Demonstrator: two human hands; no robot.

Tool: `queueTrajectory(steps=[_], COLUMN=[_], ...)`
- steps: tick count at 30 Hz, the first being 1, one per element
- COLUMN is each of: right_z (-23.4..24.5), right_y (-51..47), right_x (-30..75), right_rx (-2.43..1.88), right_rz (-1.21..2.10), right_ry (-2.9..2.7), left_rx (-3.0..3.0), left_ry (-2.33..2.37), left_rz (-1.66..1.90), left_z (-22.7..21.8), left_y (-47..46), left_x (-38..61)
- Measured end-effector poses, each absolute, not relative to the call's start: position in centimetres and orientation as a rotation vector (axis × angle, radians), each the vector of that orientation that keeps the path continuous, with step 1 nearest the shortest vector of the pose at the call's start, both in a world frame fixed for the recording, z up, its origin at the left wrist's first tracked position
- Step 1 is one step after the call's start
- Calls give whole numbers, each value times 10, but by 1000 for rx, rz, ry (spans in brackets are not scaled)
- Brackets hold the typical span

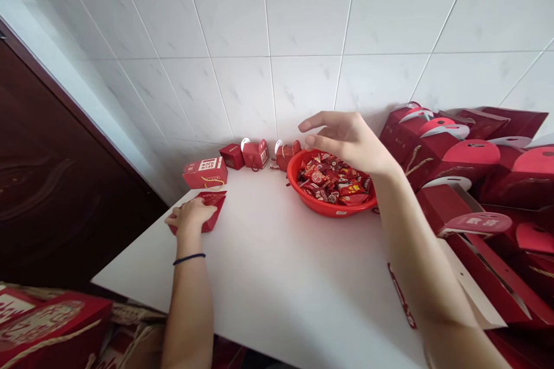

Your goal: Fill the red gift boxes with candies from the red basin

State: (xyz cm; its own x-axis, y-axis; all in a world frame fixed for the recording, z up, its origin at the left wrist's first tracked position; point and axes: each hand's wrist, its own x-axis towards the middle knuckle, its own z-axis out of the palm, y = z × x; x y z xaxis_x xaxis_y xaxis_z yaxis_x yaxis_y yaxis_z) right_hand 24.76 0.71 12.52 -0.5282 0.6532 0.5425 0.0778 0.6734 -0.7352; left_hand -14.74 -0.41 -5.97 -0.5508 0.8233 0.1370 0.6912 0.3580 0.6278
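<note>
My left hand [193,214], a dark band on its wrist, grips a dark red gift box [214,210] at the left of the white table [268,259]. The thumb lies across the box's top and the other fingers bend over its far left side. My right hand [341,138] is raised over a red plastic bowl [337,210]; its fingers are apart and hold nothing that I can see. Wrapped candies [331,179] in mostly red wrappers fill the bowl. Another red box [205,173] with a white label and gold cord stands just beyond my left hand.
Small red boxes [256,154] line the tiled wall [303,23]. Many open red gift boxes [454,161] crowd the right side. A thin red strip [401,295] lies near my right forearm. Red bags with rope handles [52,323] are at lower left, near a dark door [56,167].
</note>
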Motion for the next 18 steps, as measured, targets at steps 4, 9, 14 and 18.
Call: queueTrajectory(steps=[4, 9, 14, 18], right_z=[92, 43, 11, 9], right_y=[13, 20, 21, 16], right_x=[246, 238, 224, 225], right_rx=[-562, -718, -714, -635], right_rz=[976, 1055, 1150, 1217], right_ry=[-1879, -1857, -1849, -1891], left_rx=[1276, 1304, 1180, 1181], left_ry=[2580, 1951, 1462, 1347], left_rz=[824, 1219, 1313, 1137], left_z=[-53, -25, -3, -10], left_y=[-22, -46, -49, -35], left_x=[-113, -86, -54, -40])
